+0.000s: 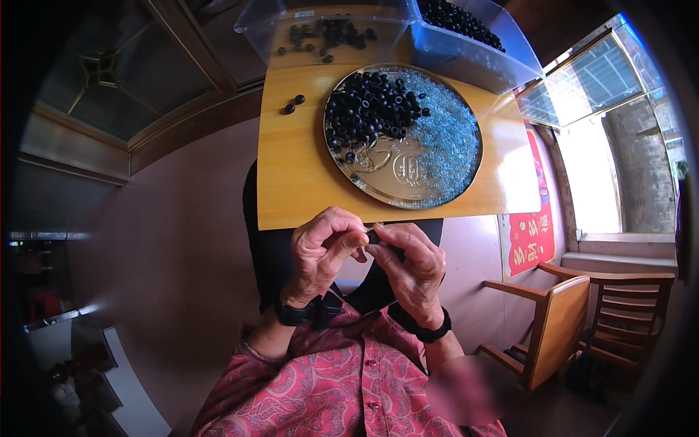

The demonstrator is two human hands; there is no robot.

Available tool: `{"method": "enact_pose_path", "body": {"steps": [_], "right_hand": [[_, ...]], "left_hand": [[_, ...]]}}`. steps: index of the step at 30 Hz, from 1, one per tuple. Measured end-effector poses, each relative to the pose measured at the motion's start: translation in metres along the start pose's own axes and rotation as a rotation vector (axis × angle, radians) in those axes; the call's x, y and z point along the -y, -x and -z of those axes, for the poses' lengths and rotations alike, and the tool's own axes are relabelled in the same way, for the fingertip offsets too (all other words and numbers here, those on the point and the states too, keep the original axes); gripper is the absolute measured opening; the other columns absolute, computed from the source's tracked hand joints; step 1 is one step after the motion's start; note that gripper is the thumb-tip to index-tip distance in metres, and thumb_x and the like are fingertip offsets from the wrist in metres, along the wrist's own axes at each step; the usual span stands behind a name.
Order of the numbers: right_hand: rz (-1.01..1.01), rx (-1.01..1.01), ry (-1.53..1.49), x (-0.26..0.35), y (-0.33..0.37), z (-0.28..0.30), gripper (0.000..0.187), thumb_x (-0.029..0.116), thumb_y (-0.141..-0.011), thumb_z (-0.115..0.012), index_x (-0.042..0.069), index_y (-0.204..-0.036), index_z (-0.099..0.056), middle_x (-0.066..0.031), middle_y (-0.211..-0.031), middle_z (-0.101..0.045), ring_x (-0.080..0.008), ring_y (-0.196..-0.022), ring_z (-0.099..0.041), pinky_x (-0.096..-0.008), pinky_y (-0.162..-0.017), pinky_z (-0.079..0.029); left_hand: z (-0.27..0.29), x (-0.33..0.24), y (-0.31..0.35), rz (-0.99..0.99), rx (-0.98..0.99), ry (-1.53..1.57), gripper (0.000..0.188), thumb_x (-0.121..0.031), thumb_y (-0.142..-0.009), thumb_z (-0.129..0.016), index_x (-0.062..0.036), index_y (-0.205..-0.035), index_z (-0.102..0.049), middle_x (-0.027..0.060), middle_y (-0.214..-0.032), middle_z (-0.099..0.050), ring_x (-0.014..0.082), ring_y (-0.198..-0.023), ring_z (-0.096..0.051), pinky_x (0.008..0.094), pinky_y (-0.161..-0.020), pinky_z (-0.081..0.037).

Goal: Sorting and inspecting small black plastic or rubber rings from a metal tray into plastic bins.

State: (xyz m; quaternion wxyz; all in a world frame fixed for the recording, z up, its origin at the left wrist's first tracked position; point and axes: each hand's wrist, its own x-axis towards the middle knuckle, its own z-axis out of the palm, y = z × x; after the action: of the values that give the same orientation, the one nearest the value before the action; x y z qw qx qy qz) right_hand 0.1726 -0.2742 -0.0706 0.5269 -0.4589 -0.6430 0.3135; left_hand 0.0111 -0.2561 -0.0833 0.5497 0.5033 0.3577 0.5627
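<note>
Wooden table (291,182) fills centre, near edge just above the hands. Round metal tray (378,182) on table, right of middle, embossed bare patch toward near rim. Heap of small black rings (371,109) on tray's far-left half; spread of tiny clear-bluish bits (448,138) over its right half, touching the black heap. Two clear plastic bins at table's far edge: left bin (320,33) with a thin scatter of black rings, right bin (473,51) holding many more, packed dense. Two loose black rings (294,104) on bare wood, left of tray, well apart from it. Wooden chairs (561,328) at lower right on floor, red poster (530,233) on wall beside window. Red patterned shirt (328,386) at bottom edge, black bands on both wrists.

Hands together below table's near edge, over the lap. Left hand (324,255) curled, thumb and forefinger pinched toward the right one. Right hand (411,266) curled likewise, fingertips meeting the left's. Small black piece (373,237) clamped between fingertips of both hands, mostly hidden, shape hard to make out; looks same colour as rings on tray. Something thin and pale also pinched at left fingertips, too small to identify. Piece held off the table, just short of its edge.
</note>
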Motion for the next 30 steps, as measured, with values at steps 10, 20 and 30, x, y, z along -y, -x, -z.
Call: {"method": "enact_pose_path", "body": {"steps": [10,20,30], "right_hand": [[0.050,0.032,0.065,-0.010,0.004,0.001,0.028,0.004,-0.075,-0.078,0.006,-0.101,-0.068,-0.0080,-0.095,-0.071,-0.0240,-0.087,-0.068,-0.0393,-0.092,-0.048],[-0.007,0.039,0.075,-0.014,0.005,0.001,0.028,0.009,-0.073,-0.079,0.009,-0.099,-0.069,-0.0041,-0.093,-0.067,-0.0236,-0.092,-0.064,-0.0510,-0.104,-0.035],[0.069,-0.021,0.152,-0.020,0.003,-0.002,0.034,0.008,-0.065,-0.084,0.009,-0.096,-0.070,-0.0054,-0.095,-0.060,-0.0308,-0.106,-0.057,-0.0522,-0.101,-0.037]], "left_hand": [[0.012,0.008,-0.001,0.277,0.119,0.247,0.020,-0.015,-0.087,-0.073,0.0003,-0.093,-0.063,0.0055,-0.084,-0.064,0.0125,-0.067,-0.065,0.0244,-0.062,-0.056],[0.009,-0.003,-0.004,0.548,0.160,0.396,0.040,-0.026,-0.088,-0.072,0.0038,-0.110,-0.057,0.0124,-0.094,-0.067,0.0197,-0.072,-0.070,0.0312,-0.069,-0.060],[0.006,0.005,0.000,0.487,0.250,0.350,0.047,-0.031,-0.098,-0.058,0.0045,-0.128,-0.055,0.0029,-0.098,-0.066,0.0078,-0.073,-0.061,0.0206,-0.069,-0.052]]}}
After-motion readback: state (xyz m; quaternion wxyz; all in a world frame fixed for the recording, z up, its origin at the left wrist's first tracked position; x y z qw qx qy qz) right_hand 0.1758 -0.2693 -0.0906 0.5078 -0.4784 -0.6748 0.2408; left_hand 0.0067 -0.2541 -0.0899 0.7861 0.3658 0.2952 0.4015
